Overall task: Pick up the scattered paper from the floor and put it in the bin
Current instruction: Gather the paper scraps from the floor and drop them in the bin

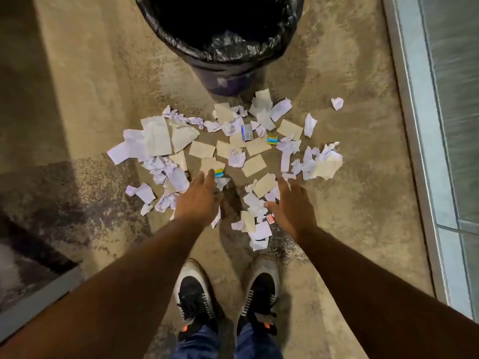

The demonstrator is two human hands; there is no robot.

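Scattered paper (202, 149) covers the concrete floor in front of me: white crumpled scraps, flat beige sheets and several small coloured cartons. The bin (220, 47), dark with a black liner, stands just beyond the pile at the top centre, its mouth open. My left hand (199, 196) hovers palm down over the near left edge of the pile, fingers spread, holding nothing. My right hand (287, 206) hangs over the near right scraps, fingers apart and likewise free of paper.
My two black-and-white shoes (228, 296) stand just behind the pile. A metal-framed glass panel (440, 125) runs along the right. A raised ledge (33, 299) sits at the lower left. One lone crumpled scrap (337, 103) lies off to the right.
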